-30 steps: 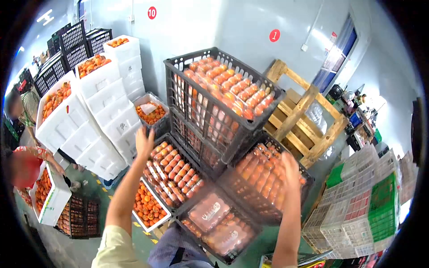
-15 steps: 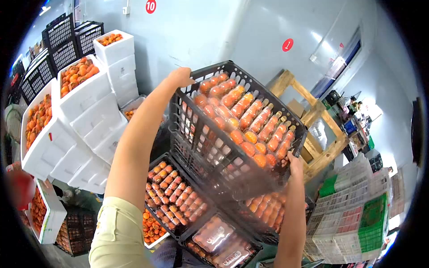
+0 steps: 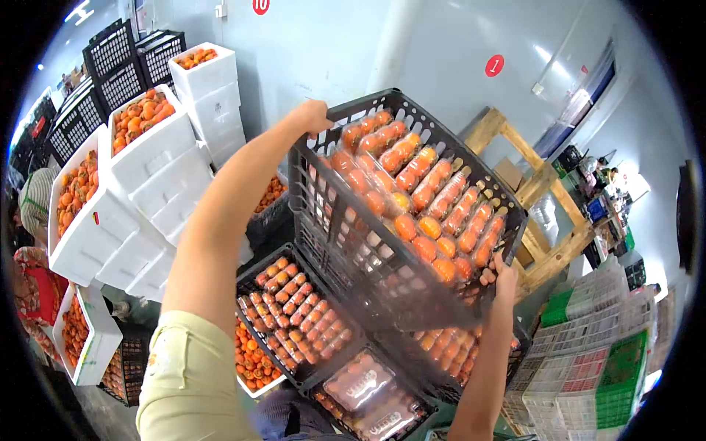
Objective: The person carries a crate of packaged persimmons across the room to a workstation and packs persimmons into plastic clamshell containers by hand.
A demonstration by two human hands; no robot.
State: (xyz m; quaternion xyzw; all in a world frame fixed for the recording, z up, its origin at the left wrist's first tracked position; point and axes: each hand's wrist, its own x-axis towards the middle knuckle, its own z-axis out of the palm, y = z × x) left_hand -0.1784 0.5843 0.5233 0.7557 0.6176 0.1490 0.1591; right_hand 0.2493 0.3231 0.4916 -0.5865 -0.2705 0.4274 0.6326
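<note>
Both my hands hold a black plastic crate (image 3: 346,220) by its rim, tilted toward me. My left hand (image 3: 312,117) is closed over the far left corner. At the right end, my right hand (image 3: 500,279) grips the rim. Inside lie rows of clear plastic packs (image 3: 430,187) of round orange-red fruit. Below the crate stand other black crates: one (image 3: 294,378) holds similar fruit packs (image 3: 298,312), and another holds packs with printed lids (image 3: 360,378). A further crate with packs (image 3: 452,353) is partly hidden behind the held one.
White foam boxes (image 3: 158,187) of loose orange fruit are stacked at left, with black crates (image 3: 114,55) behind. A wooden frame (image 3: 555,198) leans near the wall. White and green crates (image 3: 581,360) stand at right. A person in red (image 3: 37,294) is at far left.
The view has shifted slightly, so the room sits further right and a little higher. Both hands keep hold of the tilted crate. More of the person in red shows at left.
</note>
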